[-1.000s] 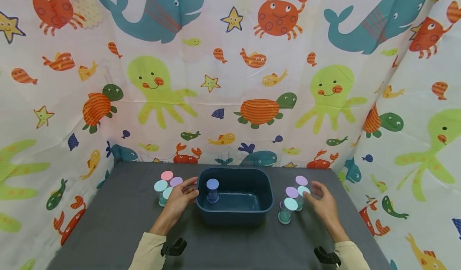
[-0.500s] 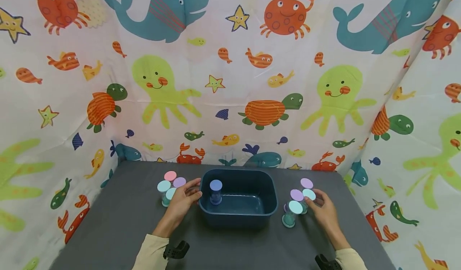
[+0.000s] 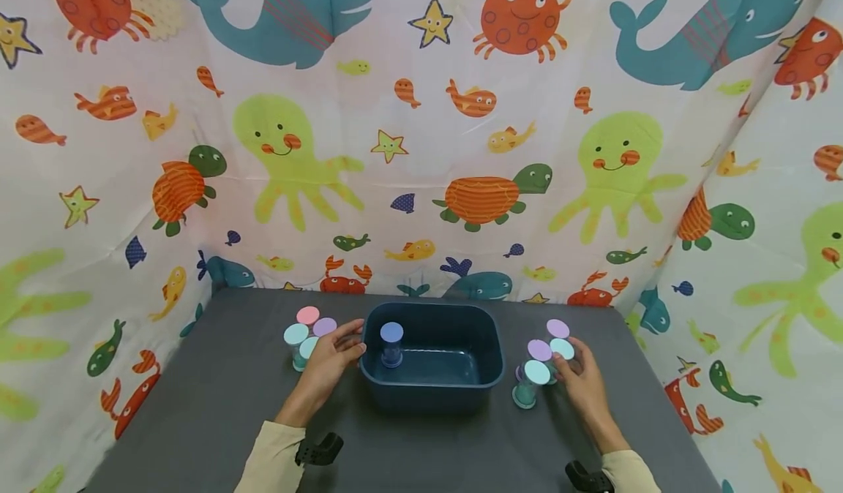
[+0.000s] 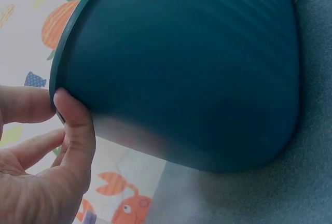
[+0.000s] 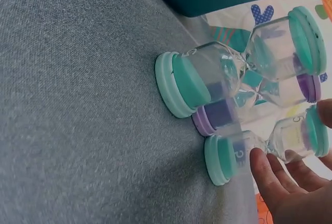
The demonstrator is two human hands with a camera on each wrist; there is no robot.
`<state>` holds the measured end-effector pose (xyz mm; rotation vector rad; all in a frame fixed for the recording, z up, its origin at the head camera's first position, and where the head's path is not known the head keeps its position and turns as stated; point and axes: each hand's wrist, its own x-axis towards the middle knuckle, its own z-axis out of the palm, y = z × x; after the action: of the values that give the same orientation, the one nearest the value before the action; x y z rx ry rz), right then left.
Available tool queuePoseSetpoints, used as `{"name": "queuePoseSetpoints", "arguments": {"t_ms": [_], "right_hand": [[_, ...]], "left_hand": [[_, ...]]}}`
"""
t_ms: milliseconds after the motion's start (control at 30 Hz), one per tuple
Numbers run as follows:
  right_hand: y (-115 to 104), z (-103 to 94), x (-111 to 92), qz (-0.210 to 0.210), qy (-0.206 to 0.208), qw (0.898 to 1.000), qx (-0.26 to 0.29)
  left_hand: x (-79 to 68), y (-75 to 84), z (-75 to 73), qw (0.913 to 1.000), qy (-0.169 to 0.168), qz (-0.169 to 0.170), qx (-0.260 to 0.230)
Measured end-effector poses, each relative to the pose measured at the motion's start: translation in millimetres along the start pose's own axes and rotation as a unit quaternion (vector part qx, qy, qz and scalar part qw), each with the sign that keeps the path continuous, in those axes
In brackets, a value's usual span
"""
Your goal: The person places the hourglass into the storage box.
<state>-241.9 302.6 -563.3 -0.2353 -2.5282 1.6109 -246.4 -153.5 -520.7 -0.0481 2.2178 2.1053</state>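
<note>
My left hand pinches the left rim of a dark blue plastic bin; in the left wrist view the thumb presses the outer wall. Inside the bin at the left stands a sand timer with blue caps. To the right of the bin, my right hand has its fingers around a teal-capped sand timer, whose base is at the cloth in the right wrist view. Close by stand another teal-capped sand timer and two purple-capped ones, the nearer purple timer partly hidden behind it.
Left of the bin stands a group of several sand timers, with a pink cap, a purple cap and teal caps. Grey cloth covers the table. A sea-animal curtain hangs behind and along the sides.
My right hand has come in from the right, and its fingers have closed around the teal-capped sand timer. The left hand stays on the bin's rim. The head view has shifted slightly.
</note>
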Motion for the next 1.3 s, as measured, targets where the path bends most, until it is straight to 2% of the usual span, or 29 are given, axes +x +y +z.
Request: {"name": "queuePoseSetpoints", "arguments": {"t_ms": [67, 200, 300, 500, 767, 1000, 1100, 1233, 1300], "right_hand": [[-2.2, 1.1, 1.3, -0.003, 0.008, 1.0, -0.009], [-4.7, 2.0, 3.0, 0.001, 0.019, 0.999, -0.029], [-6.3, 3.2, 7.3, -0.001, 0.012, 1.0, -0.023], [-4.9, -1.4, 13.4, 0.0, 0.018, 1.0, -0.009], [-3.2, -4.4, 8.6, 0.025, -0.006, 1.0, 0.004], [-3.7, -6.4, 9.0, 0.02, 0.003, 0.999, 0.037], [-1.0, -7.2, 5.9, 0.025, 0.015, 0.999, 0.031], [0.3, -4.0, 4.0, 0.033, 0.027, 0.999, 0.01], [-2.6, -1.8, 5.8, 0.037, 0.032, 0.999, 0.021]], "left_hand": [[2.1, 1.9, 0.5, 1.0, -0.004, 0.007, 0.003], [3.5, 3.2, 0.6, 0.9999, -0.011, -0.001, 0.002], [2.9, 4.8, -1.4, 1.0, 0.001, 0.0, -0.004], [0.8, 1.5, 0.5, 1.0, 0.001, 0.005, -0.006], [1.5, 1.6, -2.1, 1.0, 0.003, -0.008, 0.004], [8.8, 8.3, -1.2, 0.9998, -0.01, 0.002, 0.014], [8.9, 6.3, 0.5, 0.9997, -0.021, 0.005, 0.014], [6.7, 2.6, -1.4, 0.9999, -0.015, 0.002, 0.008], [6.7, 4.0, -3.5, 1.0, -0.007, 0.001, 0.007]]}}
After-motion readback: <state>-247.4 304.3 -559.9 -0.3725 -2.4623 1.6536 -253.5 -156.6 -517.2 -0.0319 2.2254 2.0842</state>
